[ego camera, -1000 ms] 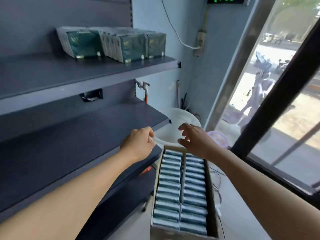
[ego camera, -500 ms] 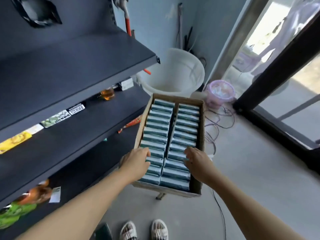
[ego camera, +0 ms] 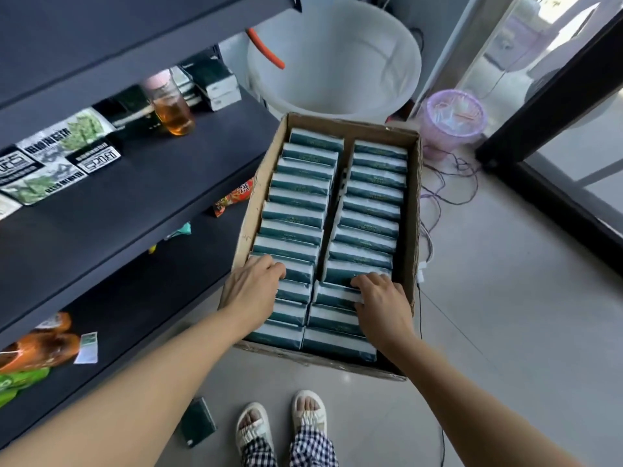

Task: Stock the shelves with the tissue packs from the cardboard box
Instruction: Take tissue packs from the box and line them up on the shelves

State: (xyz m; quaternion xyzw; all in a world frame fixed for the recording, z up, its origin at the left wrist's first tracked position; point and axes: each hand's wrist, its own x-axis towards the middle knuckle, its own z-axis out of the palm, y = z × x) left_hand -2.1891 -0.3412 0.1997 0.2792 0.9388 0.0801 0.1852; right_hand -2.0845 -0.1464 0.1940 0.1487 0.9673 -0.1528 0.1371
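1. Directly below the person, a cardboard box (ego camera: 410,210) is sitting on the floor, filled with two columns of teal tissue packs (ego camera: 300,200) standing on edge.
2. Each pack's long axis is running left to right across the box, while the columns are stretching away from the person.
3. Both hands are reaching down into the near end of the box: the left hand (ego camera: 253,291) is lying on the left column, fingers curling over the far edge of a pack, and the right hand (ego camera: 381,305) is lying on the right column, fingertips hooking over a pack in the same way.
4. Whether either hand is already gripping tightly cannot be told; the fingers are bent onto the packs, not spread flat.
5. Dark shelves (ego camera: 141,210) are standing to the left of the box, just beside it, so the packs are likely needing to travel up and leftward.
6. A cup of amber drink (ego camera: 172,109) and printed packets (ego camera: 64,153) are occupying part of the middle shelf.
7. A white bucket (ego camera: 337,55) is standing just beyond the box, and a small lilac basket (ego camera: 451,119) is sitting to its far right.
8. Sandalled feet (ego camera: 279,423) are showing near the box's front edge.
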